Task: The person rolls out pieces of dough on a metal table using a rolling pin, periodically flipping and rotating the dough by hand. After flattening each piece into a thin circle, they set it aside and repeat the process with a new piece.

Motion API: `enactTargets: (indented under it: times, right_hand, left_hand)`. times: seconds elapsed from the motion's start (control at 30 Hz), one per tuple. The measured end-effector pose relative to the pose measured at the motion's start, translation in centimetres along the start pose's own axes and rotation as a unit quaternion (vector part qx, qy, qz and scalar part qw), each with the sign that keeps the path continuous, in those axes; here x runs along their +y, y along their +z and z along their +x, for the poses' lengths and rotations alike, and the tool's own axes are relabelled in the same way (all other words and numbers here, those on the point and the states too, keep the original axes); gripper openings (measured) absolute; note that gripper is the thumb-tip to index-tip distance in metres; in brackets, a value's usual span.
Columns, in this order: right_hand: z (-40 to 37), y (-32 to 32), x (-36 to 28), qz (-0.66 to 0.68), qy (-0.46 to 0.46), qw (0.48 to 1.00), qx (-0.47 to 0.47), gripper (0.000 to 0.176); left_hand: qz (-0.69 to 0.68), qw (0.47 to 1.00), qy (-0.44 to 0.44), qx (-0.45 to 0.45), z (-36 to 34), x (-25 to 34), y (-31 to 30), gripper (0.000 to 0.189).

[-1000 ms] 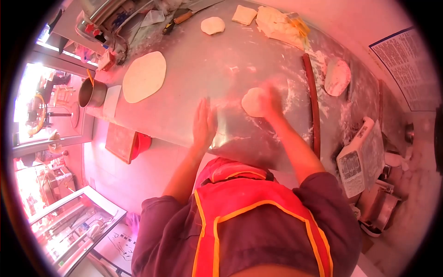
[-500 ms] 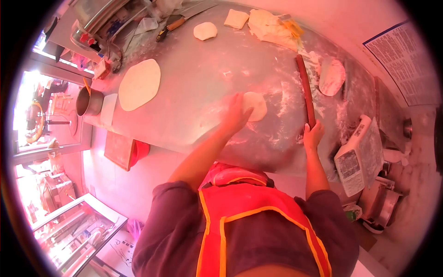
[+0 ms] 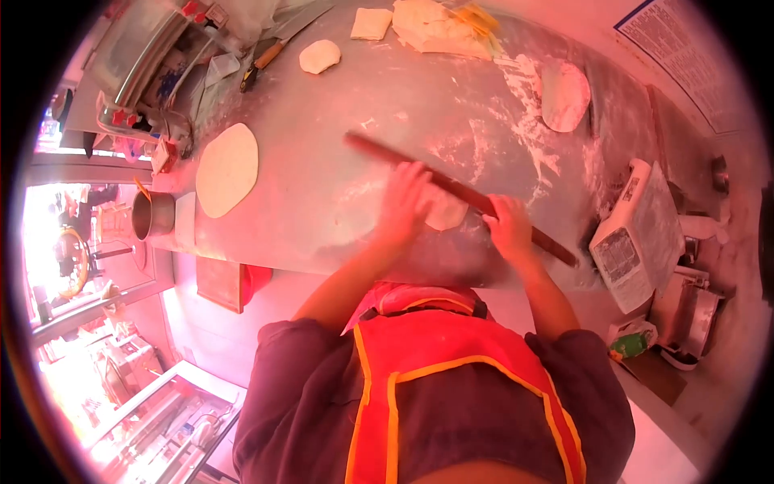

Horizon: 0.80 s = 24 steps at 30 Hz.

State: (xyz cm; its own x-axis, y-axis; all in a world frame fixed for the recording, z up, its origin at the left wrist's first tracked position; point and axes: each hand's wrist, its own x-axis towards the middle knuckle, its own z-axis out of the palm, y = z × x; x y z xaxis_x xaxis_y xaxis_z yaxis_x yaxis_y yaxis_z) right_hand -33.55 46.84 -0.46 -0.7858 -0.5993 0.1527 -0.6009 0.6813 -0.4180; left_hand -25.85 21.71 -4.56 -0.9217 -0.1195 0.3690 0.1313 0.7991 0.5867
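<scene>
A long brown rolling pin lies diagonally above the floured metal table, its far end up to the left. My left hand is on the pin left of centre, fingers closed over it. Farther down the pin, my right hand grips it too. Between my hands, under the pin, a small round of dough rests on the table, partly covered by the pin. A large flat dough sheet lies at the left, and a small dough round toward the back.
Farther back are a square dough piece, a dough heap and a knife. A floured oval dough piece and a white scale sit at the right. A metal pot stands at the left edge.
The rolling pin has swung from upright at the right to a diagonal over the small dough. My left hand has left the dough and taken hold of the pin. The view has shifted.
</scene>
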Motion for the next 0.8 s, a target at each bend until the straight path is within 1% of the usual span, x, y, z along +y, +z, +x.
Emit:
enactTargets:
  times: [0.07,0.1,0.13,0.2,0.23,0.33,0.37,0.47,0.53,0.63,0.73,0.77,0.8]
  right_hand:
    - [0.5,-0.2,-2.9,0.023,-0.031,0.999,-0.024,0.040]
    - [0.6,-0.2,-3.5,0.033,-0.049,0.998,-0.037,0.040]
    - [0.2,0.0,-3.3,0.019,-0.015,1.000,-0.017,0.041]
    - [-1.9,1.4,-2.1,-0.011,0.057,0.998,0.021,0.044]
    - [-3.7,2.3,-0.4,-0.085,0.077,0.991,0.068,0.054]
    - [-5.5,2.3,1.7,-0.113,0.132,0.982,0.071,0.063]
    - [-4.4,2.4,2.4,-0.121,0.131,0.982,0.065,0.066]
    - [2.1,3.1,5.1,-0.152,0.176,0.972,0.032,0.062]
    - [7.2,3.8,7.3,-0.239,0.152,0.956,0.077,0.058]
    - [14.1,3.9,10.1,-0.277,0.153,0.941,0.119,0.055]
    - [19.3,3.9,12.3,-0.263,0.156,0.941,0.144,0.054]
    - [19.8,3.8,12.3,-0.245,0.167,0.946,0.133,0.054]
    - [19.5,3.8,12.0,-0.221,0.157,0.954,0.130,0.054]
  left_hand:
    - [0.112,0.992,-0.026,0.057,-1.0,-1.7,-4.2,0.053]
    - [0.153,0.985,-0.059,0.043,-1.7,-2.6,-5.7,0.052]
    - [0.193,0.976,-0.092,0.029,-2.4,-3.4,-7.1,0.050]
    - [0.206,0.972,-0.099,-0.060,-5.2,-6.2,-8.4,0.050]
    - [0.210,0.967,-0.104,-0.103,-6.2,-6.9,-8.4,0.050]
    - [0.219,0.963,-0.144,-0.064,-5.3,-4.4,-7.6,0.049]
    - [0.227,0.961,-0.139,-0.070,-4.3,-5.0,-7.4,0.050]
    - [0.253,0.957,-0.121,-0.077,2.3,-8.6,-5.4,0.049]
    - [0.272,0.954,-0.100,-0.071,8.2,-10.5,-4.5,0.048]
    - [0.283,0.954,-0.080,-0.060,15.9,-13.6,-2.9,0.049]
    - [0.268,0.960,-0.072,-0.032,20.5,-15.4,-1.7,0.050]
    - [0.259,0.963,-0.070,-0.021,21.3,-15.7,-1.6,0.051]
    - [0.263,0.962,-0.067,-0.029,21.2,-15.7,-1.8,0.051]
